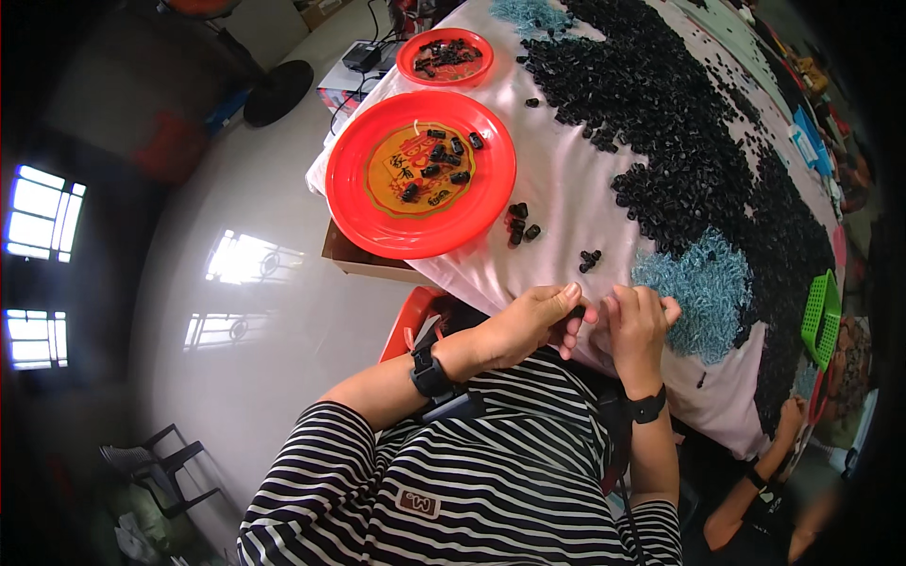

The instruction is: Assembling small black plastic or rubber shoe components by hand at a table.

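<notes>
My left hand is closed in a pinch at the table's near edge, with a small black plastic piece showing between its fingers. Close beside it, my right hand has its fingers curled together; whatever they hold is hidden. Just beyond the hands lies a little cluster of black plastic pieces. A heap of thin, clear blue plastic pieces is to the right of my right hand. To the left, a large red plate bears several black cylindrical pieces, and more black pieces lie near its rim.
A big pile of black pieces spreads over the pink cloth. A smaller red plate and another blue heap are at the far side. At right are a green basket and another person's hand.
</notes>
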Tool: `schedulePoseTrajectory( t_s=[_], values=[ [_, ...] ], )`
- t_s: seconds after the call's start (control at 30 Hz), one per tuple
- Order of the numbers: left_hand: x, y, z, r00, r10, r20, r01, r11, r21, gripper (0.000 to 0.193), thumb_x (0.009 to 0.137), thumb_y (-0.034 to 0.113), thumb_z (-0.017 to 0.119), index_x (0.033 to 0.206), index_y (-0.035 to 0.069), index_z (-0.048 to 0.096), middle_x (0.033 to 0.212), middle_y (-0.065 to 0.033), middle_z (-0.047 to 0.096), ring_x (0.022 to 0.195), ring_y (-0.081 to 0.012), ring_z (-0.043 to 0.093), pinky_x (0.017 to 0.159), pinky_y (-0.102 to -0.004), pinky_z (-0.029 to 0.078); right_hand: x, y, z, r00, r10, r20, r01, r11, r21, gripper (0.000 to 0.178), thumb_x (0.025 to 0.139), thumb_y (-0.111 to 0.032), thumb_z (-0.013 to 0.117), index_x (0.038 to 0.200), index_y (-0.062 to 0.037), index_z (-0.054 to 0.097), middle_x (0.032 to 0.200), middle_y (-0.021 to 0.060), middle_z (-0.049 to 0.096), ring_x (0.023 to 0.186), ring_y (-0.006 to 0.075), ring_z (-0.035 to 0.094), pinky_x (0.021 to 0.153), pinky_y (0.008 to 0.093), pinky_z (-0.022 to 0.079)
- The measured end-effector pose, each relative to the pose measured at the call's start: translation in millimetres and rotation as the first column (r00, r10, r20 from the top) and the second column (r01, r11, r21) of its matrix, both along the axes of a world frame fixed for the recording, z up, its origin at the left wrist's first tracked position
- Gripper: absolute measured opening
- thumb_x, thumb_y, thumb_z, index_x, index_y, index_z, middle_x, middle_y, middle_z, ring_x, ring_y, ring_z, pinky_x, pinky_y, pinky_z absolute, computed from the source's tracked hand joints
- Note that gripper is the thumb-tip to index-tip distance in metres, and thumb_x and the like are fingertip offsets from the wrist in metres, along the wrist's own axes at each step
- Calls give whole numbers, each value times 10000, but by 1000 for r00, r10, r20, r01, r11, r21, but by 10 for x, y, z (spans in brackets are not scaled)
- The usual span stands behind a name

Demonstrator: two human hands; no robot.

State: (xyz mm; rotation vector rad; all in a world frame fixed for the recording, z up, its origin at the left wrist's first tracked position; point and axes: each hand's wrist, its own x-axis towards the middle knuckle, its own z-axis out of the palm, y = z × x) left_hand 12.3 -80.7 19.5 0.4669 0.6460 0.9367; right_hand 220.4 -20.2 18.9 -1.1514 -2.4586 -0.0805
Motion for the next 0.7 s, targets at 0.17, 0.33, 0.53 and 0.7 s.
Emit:
schedulePoseTrajectory(
  t_s=[0.17, 0.33, 0.53, 0.7],
  values=[
    [-67, 124, 217, 974, 210, 81, -187, 956, -226, 241, 1019, 252, 551, 1086, 26, 602, 856, -44, 583, 745, -195, 648, 571, -297, 549, 11, -8, 27, 999, -14, -51, 14, 1000, -17, 136, 857, -96, 688, 955, -86, 595, 813, 55, 585, 809, 241, 592, 870, 416, 352],
    [-217, 327, 26, 701, 182, -689, -109, 983, 149, 227, 969, 200, 627, 1087, 16, 566, 834, -73, 631, 832, -263, 717, 637, -369, 579, 5, -12, 45, 996, 7, -90, -6, 1000, 14, 166, 821, -2, 664, 938, -83, 578, 751, 57, 564, 769, 246, 582, 860, 407, 354],
    [-187, 381, -239, -194, 487, -851, 221, 867, 446, 255, 953, 213, 600, 1018, -3, 481, 848, -216, 627, 724, -410, 669, 632, -490, 560, -14, -46, 116, 996, 16, -85, -16, 1000, 2, 181, 813, -3, 674, 948, -73, 575, 813, 73, 609, 787, 266, 603, 872, 421, 369],
    [-135, 381, -266, -174, 513, -841, 236, 851, 470, 231, 959, 216, 588, 984, 18, 472, 873, -220, 628, 743, -412, 667, 605, -492, 551, -1, -48, 140, 993, 29, -114, -27, 999, 24, 176, 825, -36, 704, 940, -76, 577, 802, 66, 599, 770, 262, 593, 868, 416, 372]
  ],
)
